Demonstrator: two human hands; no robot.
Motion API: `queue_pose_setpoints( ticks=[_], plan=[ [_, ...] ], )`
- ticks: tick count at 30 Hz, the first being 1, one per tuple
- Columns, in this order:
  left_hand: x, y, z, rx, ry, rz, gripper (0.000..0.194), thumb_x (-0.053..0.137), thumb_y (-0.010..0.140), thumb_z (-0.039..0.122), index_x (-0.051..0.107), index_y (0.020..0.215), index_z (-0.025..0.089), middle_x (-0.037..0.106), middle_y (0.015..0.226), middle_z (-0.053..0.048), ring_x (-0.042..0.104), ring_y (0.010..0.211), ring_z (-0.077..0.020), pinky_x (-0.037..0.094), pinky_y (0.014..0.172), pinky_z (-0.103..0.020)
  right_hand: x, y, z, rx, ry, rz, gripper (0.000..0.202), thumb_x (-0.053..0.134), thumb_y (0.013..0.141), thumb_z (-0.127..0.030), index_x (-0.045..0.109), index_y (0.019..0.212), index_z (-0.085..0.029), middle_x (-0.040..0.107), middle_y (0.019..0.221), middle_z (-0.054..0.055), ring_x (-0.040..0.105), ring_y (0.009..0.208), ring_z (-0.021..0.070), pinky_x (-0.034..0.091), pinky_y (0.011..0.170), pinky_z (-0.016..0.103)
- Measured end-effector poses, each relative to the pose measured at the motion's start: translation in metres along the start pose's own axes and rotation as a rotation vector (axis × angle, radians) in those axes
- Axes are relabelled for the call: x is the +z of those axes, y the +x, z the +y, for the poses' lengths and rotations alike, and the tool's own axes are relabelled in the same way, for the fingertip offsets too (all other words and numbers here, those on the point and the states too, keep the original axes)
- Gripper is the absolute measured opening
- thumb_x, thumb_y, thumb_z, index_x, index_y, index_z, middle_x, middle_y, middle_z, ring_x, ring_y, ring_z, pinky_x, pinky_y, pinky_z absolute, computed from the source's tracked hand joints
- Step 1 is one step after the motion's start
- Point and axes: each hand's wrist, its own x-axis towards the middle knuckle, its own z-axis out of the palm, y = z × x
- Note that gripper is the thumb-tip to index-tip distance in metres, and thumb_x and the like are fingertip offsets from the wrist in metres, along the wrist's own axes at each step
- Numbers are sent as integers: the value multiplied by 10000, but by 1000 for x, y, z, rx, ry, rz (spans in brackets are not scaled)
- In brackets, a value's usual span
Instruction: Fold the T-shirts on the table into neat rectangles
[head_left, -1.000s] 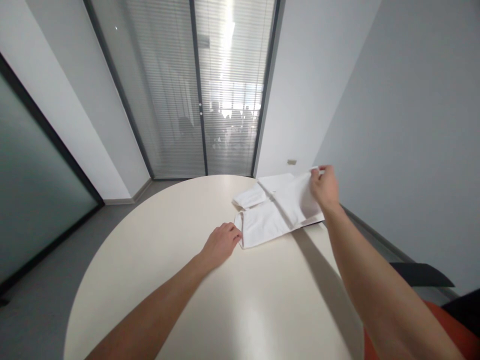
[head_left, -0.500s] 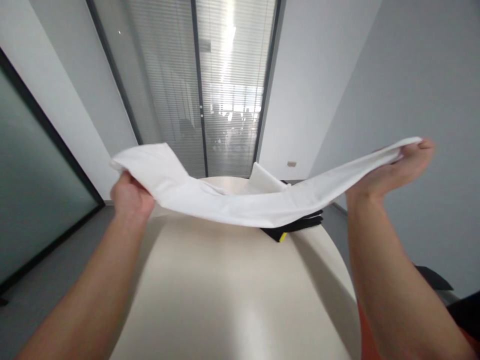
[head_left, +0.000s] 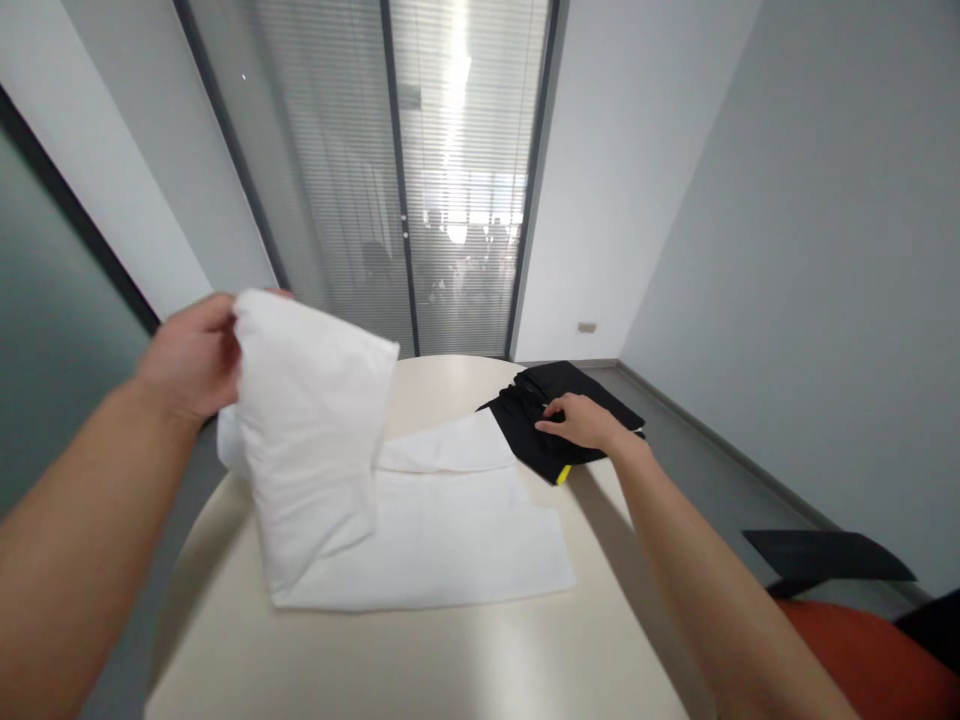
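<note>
A long piece of white folded cloth [head_left: 450, 545] lies partly on the round table, its left end lifted. My left hand [head_left: 196, 355] grips that raised end, with the fingers mostly behind the fabric. The lifted part hangs down and meets the flat part near the table's front left. Over a pile of folded black clothes [head_left: 577, 390] is my right hand [head_left: 585, 420], its fingers loosely bent and slightly apart, with nothing seen between them. I cannot tell whether its fingertips touch the pile. A small yellow patch shows at the pile's front corner.
The round cream table [head_left: 457, 370] fills the middle. To the right stands a chair with an orange seat [head_left: 862, 650] and a black armrest [head_left: 829, 555]. Beyond the table is a glass partition with blinds [head_left: 465, 180]; a grey wall [head_left: 810, 300] rises on the right.
The white cloth, stretched in the air between both hands before, has its right part down on the table. My right hand has let go and moved left to the black pile. My left hand still holds on.
</note>
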Motion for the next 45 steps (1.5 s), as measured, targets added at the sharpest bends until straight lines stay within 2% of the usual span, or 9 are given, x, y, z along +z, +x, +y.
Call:
queue_pose_setpoints(
  ticks=[4,8,11,15,20,24,32,39,45],
  plan=[
    [17,-29,-44,-358,224,-683,380,482,838,453,420,574,186,485,558,9,555,596,-155,542,714,-390,10,-4,-17,106,-214,-15,251,620,889,-421,743,961,-214,674,1157,125,601,1095,310,468,848,386],
    [32,-60,-102,-141,721,-935,324,548,826,507,644,786,200,718,907,-41,633,930,-246,477,924,-372,15,-8,-31,212,-306,47,300,601,917,-302,665,1172,-157,679,1152,176,625,1087,312,444,895,413],
    [39,-80,-142,-39,896,-910,256,571,808,401,674,926,199,707,1154,-85,627,1063,-266,442,983,-375,12,-8,-28,217,-189,-71,251,594,896,-204,710,1112,-149,710,1100,160,659,1023,278,450,837,340],
    [48,-98,-170,-22,1004,-810,171,548,833,299,646,935,203,725,1007,-75,665,898,-248,496,856,-379,-10,-11,-23,67,183,-261,202,627,871,-292,768,940,-165,733,895,70,650,827,208,432,694,282],
    [84,-118,-152,205,889,-592,589,673,817,475,545,1316,191,597,1344,-142,517,1266,-324,377,1086,-485,-51,-25,-60,-173,723,-372,452,674,819,-524,737,1099,-175,692,882,31,573,752,152,409,626,256],
    [109,-127,-138,42,569,-616,925,712,806,467,210,1556,267,404,1538,-152,622,1122,-257,492,966,-423,-85,-39,-101,-380,937,-309,472,677,836,-517,699,1164,-178,682,895,35,573,756,133,428,658,247],
    [91,-120,-166,-244,490,-702,654,667,767,180,493,1397,166,736,953,-81,672,715,-184,547,680,-318,-77,-47,-102,-242,480,-493,541,592,842,-658,691,1045,-167,678,780,39,579,605,137,419,549,256],
    [94,-110,-144,16,461,-550,276,583,847,263,722,1078,208,746,1078,-68,697,941,-214,545,872,-349,-18,-60,-117,-105,94,-307,696,742,701,-624,561,1204,-179,678,1143,125,654,977,273,458,711,298],
    [84,-80,-115,213,318,-72,256,573,884,373,727,980,193,748,1010,-61,676,994,-208,496,963,-342,-25,-53,-94,-90,37,-434,615,764,709,-575,592,1175,-212,707,1064,94,674,938,267,468,683,281]
  ],
)
